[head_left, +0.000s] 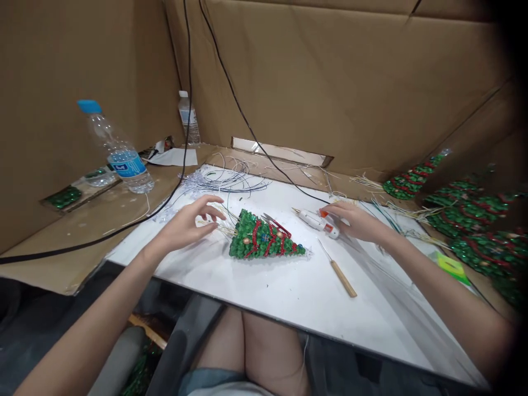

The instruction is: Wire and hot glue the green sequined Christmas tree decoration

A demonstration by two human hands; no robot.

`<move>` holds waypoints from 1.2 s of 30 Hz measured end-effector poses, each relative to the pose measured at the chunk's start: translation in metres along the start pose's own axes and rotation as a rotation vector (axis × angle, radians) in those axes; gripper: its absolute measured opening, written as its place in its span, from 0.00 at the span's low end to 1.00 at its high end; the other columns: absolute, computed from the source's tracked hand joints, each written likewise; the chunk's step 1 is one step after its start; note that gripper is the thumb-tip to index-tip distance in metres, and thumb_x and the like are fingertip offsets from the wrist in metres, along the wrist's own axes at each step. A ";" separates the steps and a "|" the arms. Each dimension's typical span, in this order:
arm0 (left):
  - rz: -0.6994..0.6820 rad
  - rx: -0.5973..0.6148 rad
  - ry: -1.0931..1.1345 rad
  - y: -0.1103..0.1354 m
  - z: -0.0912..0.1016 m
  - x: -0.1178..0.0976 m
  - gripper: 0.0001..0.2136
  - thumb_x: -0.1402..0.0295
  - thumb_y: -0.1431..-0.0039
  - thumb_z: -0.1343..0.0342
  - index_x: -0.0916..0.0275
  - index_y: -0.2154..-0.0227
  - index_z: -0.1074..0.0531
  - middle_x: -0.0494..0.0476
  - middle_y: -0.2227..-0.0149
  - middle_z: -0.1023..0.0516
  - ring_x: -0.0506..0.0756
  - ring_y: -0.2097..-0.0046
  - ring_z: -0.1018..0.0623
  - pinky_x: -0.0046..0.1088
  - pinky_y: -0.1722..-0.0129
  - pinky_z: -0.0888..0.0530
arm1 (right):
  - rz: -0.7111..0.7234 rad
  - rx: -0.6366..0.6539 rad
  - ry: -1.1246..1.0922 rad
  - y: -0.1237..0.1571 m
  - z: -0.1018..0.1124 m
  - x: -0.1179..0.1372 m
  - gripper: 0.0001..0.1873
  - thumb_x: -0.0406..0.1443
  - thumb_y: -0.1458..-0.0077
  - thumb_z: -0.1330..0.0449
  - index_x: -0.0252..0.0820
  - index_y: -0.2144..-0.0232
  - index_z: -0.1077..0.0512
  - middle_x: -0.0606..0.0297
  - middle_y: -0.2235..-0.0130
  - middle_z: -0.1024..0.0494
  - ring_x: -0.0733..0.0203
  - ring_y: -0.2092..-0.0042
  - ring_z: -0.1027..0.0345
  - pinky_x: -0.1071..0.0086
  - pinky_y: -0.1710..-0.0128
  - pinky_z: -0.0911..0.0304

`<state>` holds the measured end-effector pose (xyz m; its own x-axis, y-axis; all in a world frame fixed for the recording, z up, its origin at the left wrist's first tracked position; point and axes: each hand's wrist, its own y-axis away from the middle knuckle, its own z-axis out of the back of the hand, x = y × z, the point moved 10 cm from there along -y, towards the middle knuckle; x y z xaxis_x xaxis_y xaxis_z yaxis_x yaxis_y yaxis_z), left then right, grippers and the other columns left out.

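Observation:
A small beaded green Christmas tree (259, 236) with red garland and small ornaments lies on its side on the white board, its tip to the right. My left hand (192, 220) is just left of its base, fingers curved and apart, close to the thin wires (225, 225) that stick out there. My right hand (350, 220) has its fingers on the handle of a white hot glue gun (315, 221), by the orange trigger; the palm side is hidden. Red-handled tweezers or a similar slim tool (278, 224) lie behind the tree. A wooden-handled awl (342, 278) lies in front of the glue gun.
Coils of thin wire (235, 180) lie at the back of the white board (247, 283). A black cable (231, 88) hangs across the view. Two water bottles (127, 165) stand at left. Several finished trees (412, 179) and a yellow-green item (451, 268) sit at right. Cardboard walls (330, 82) surround the table.

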<state>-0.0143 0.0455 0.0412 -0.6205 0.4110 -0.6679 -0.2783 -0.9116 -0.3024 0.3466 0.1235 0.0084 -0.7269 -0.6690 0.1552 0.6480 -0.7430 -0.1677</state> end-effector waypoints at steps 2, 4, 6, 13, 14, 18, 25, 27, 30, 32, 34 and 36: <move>0.009 0.094 0.191 -0.003 -0.017 -0.012 0.20 0.68 0.45 0.42 0.57 0.50 0.37 0.57 0.61 0.16 0.57 0.61 0.19 0.31 0.61 0.29 | 0.037 0.009 0.008 -0.003 -0.005 0.000 0.27 0.26 0.48 0.51 0.39 0.47 0.28 0.51 0.46 0.25 0.49 0.45 0.32 0.56 0.44 0.37; 0.034 0.171 0.319 -0.006 -0.031 -0.018 0.20 0.68 0.46 0.40 0.57 0.52 0.38 0.55 0.64 0.17 0.55 0.64 0.20 0.29 0.63 0.29 | 0.069 0.009 0.014 -0.004 -0.010 -0.001 0.27 0.25 0.47 0.51 0.39 0.47 0.27 0.51 0.46 0.24 0.51 0.45 0.32 0.57 0.45 0.35; 0.053 0.226 0.396 -0.009 -0.041 -0.018 0.20 0.70 0.48 0.39 0.57 0.53 0.38 0.53 0.68 0.18 0.53 0.66 0.22 0.28 0.64 0.30 | 0.098 0.001 0.023 -0.003 -0.012 -0.002 0.27 0.25 0.47 0.51 0.40 0.48 0.26 0.51 0.46 0.24 0.51 0.46 0.31 0.57 0.46 0.34; 0.060 0.309 0.506 -0.017 -0.051 -0.014 0.22 0.75 0.52 0.39 0.59 0.55 0.40 0.46 0.74 0.21 0.50 0.68 0.25 0.28 0.62 0.32 | 0.143 -0.082 0.091 0.008 -0.014 -0.005 0.26 0.27 0.43 0.52 0.45 0.46 0.28 0.51 0.49 0.26 0.51 0.50 0.29 0.56 0.53 0.31; 0.063 0.317 0.517 -0.017 -0.052 -0.014 0.22 0.75 0.52 0.39 0.59 0.55 0.40 0.46 0.74 0.21 0.50 0.68 0.25 0.28 0.61 0.32 | 0.143 -0.100 0.100 0.010 -0.012 -0.004 0.25 0.27 0.42 0.53 0.45 0.46 0.28 0.51 0.49 0.26 0.51 0.50 0.29 0.56 0.53 0.31; 0.076 0.338 0.564 -0.020 -0.058 -0.011 0.20 0.76 0.53 0.39 0.58 0.60 0.42 0.45 0.74 0.21 0.50 0.69 0.25 0.28 0.62 0.32 | 0.129 -0.206 0.120 0.019 0.001 0.002 0.22 0.29 0.40 0.52 0.47 0.49 0.27 0.51 0.48 0.28 0.49 0.46 0.33 0.53 0.50 0.34; 0.092 0.323 0.624 -0.024 -0.062 -0.008 0.22 0.78 0.56 0.39 0.57 0.65 0.46 0.41 0.77 0.23 0.47 0.74 0.32 0.23 0.71 0.38 | -0.003 -0.514 0.033 0.033 0.036 0.014 0.17 0.36 0.38 0.50 0.43 0.48 0.32 0.50 0.49 0.29 0.46 0.48 0.32 0.50 0.50 0.35; 0.113 0.325 0.646 -0.024 -0.063 -0.007 0.22 0.78 0.56 0.38 0.56 0.65 0.47 0.41 0.78 0.23 0.47 0.75 0.32 0.22 0.72 0.39 | -0.090 -0.616 -0.046 0.037 0.045 0.024 0.14 0.39 0.36 0.51 0.41 0.52 0.31 0.51 0.55 0.26 0.49 0.54 0.30 0.54 0.56 0.32; 0.143 0.314 0.684 -0.024 -0.065 -0.005 0.22 0.78 0.57 0.38 0.56 0.66 0.47 0.41 0.78 0.23 0.47 0.76 0.32 0.22 0.74 0.40 | -0.230 -0.689 -0.223 0.039 0.049 0.049 0.15 0.43 0.33 0.54 0.42 0.62 0.31 0.60 0.69 0.26 0.57 0.69 0.31 0.63 0.71 0.33; 0.157 0.307 0.698 -0.023 -0.066 -0.003 0.23 0.78 0.57 0.38 0.57 0.66 0.48 0.41 0.78 0.22 0.46 0.77 0.32 0.21 0.74 0.40 | -0.382 -0.717 -0.317 0.040 0.048 0.064 0.16 0.49 0.43 0.40 0.42 0.67 0.30 0.65 0.75 0.28 0.61 0.76 0.36 0.68 0.80 0.40; 0.168 0.297 0.706 -0.023 -0.067 -0.001 0.24 0.78 0.58 0.38 0.57 0.66 0.48 0.41 0.78 0.22 0.46 0.77 0.31 0.21 0.74 0.40 | -0.482 -0.691 -0.356 0.038 0.044 0.081 0.19 0.51 0.52 0.33 0.42 0.74 0.30 0.68 0.79 0.31 0.64 0.79 0.40 0.70 0.83 0.45; 0.184 0.288 0.720 -0.023 -0.067 0.001 0.24 0.78 0.59 0.38 0.57 0.66 0.48 0.41 0.78 0.22 0.46 0.77 0.31 0.21 0.74 0.39 | -0.468 -0.634 -0.325 0.032 0.039 0.100 0.21 0.51 0.54 0.33 0.43 0.80 0.33 0.70 0.83 0.35 0.65 0.82 0.44 0.70 0.85 0.50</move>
<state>0.0407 0.0665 0.0020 -0.0756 0.0644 -0.9951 -0.4572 -0.8891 -0.0228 0.3040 0.0319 0.0566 -0.7240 -0.3407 0.5998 -0.0234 -0.8568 -0.5151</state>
